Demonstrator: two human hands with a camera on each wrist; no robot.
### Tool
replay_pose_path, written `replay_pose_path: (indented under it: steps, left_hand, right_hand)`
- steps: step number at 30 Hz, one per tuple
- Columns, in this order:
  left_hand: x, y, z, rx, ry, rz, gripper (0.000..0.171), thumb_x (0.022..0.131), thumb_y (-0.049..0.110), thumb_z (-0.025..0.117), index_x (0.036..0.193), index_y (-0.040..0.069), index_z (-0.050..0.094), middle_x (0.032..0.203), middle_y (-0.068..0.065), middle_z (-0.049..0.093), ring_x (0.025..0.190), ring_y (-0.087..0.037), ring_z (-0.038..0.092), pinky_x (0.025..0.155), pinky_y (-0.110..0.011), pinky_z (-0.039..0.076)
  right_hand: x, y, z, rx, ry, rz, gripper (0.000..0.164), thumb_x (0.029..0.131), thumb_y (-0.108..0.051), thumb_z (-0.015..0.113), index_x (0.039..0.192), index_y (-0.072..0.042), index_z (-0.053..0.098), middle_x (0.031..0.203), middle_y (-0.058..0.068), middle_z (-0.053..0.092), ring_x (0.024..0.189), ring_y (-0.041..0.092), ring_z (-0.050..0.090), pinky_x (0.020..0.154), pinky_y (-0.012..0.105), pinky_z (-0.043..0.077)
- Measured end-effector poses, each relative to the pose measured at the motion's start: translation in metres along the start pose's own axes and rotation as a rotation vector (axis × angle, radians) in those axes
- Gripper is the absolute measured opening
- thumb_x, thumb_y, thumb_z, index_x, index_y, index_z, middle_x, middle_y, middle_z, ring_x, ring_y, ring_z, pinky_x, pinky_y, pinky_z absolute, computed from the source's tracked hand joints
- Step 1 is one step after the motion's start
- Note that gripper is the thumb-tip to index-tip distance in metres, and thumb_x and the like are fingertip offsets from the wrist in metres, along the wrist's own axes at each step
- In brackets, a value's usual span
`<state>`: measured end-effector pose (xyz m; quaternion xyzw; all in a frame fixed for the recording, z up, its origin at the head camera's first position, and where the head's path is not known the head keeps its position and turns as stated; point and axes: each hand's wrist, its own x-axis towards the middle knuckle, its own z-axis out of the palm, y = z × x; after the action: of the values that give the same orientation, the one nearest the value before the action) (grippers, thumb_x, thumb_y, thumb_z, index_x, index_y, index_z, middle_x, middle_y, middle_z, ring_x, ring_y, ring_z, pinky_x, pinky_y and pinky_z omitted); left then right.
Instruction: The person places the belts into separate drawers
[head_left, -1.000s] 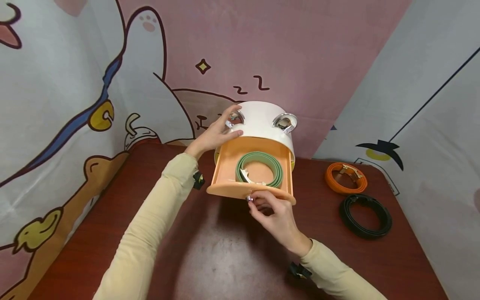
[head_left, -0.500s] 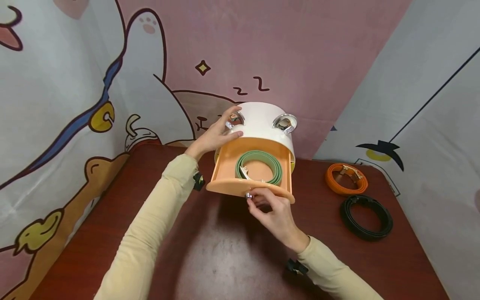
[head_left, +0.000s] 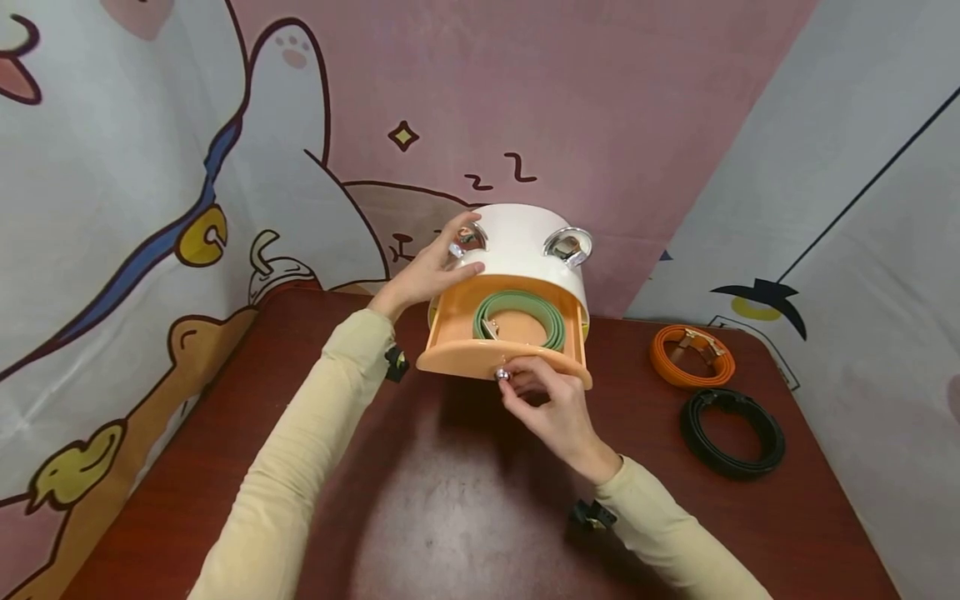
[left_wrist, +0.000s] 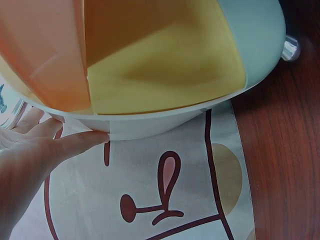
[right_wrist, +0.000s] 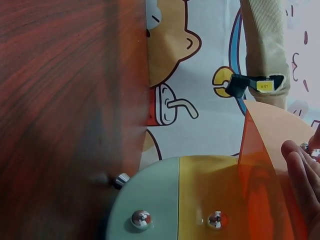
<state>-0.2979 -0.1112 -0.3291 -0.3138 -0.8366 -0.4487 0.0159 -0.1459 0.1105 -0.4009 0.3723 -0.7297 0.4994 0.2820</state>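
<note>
A small rounded white cabinet point(head_left: 521, 237) has two silver rings on top. Its orange drawer point(head_left: 457, 360) is pulled out and holds a coiled green belt point(head_left: 555, 321) with a silver buckle, partly hidden by the drawer front. My right hand point(head_left: 551, 408) pinches the drawer's round silver knob point(head_left: 502, 376) between thumb and fingers. At the cabinet's left upper side my left hand point(head_left: 431, 267) rests with extended fingers around one silver ring point(head_left: 474, 237). In the left wrist view the thumb lies against the white shell point(left_wrist: 150, 129).
To the right on the dark red table point(head_left: 225, 417) lie a coiled orange belt point(head_left: 667, 367) and a coiled black belt point(head_left: 697, 446). Below the orange drawer are a yellow drawer point(right_wrist: 207, 185) and a green drawer point(right_wrist: 160, 210), each with a silver knob. Printed cloth hangs behind.
The orange drawer, with the green belt in it, has moved a little back toward the cabinet. My right hand has moved with the knob. The left hand stays in place.
</note>
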Motion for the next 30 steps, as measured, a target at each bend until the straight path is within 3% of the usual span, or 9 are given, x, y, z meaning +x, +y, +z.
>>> replay_pose_path:
  steps: [14,23,30]
  left_hand:
    - [-0.001,0.000,0.000,-0.027,-0.001,-0.007,0.073,0.095,0.027,0.063,0.153,0.027,0.018,0.153,-0.004,0.027,0.128,-0.025,0.042,0.105,-0.044,0.034]
    - [-0.003,-0.001,-0.001,-0.029,0.000,-0.004,0.073,0.095,0.026,0.063,0.153,0.026,0.018,0.149,-0.008,0.033,0.126,-0.027,0.044,0.103,-0.051,0.035]
    - [-0.003,0.000,-0.001,-0.017,-0.008,-0.019,0.073,0.095,0.028,0.063,0.153,0.027,0.018,0.146,-0.009,0.036,0.124,-0.027,0.046,0.101,-0.050,0.036]
  right_hand:
    - [0.008,0.012,-0.002,0.085,0.016,0.068,0.024,0.077,0.011,0.072,0.098,0.002,0.065,0.079,0.014,0.070,0.064,0.016,0.067,0.060,0.021,0.053]
    - [0.015,0.017,-0.002,0.083,0.025,0.107,0.027,0.075,0.015,0.072,0.098,0.003,0.065,0.079,0.015,0.070,0.063,0.018,0.068,0.059,0.021,0.053]
    - [0.030,0.001,-0.005,0.069,0.041,0.105,0.022,0.075,0.019,0.069,0.094,0.011,0.062,0.076,0.023,0.068,0.062,0.027,0.066,0.060,0.021,0.052]
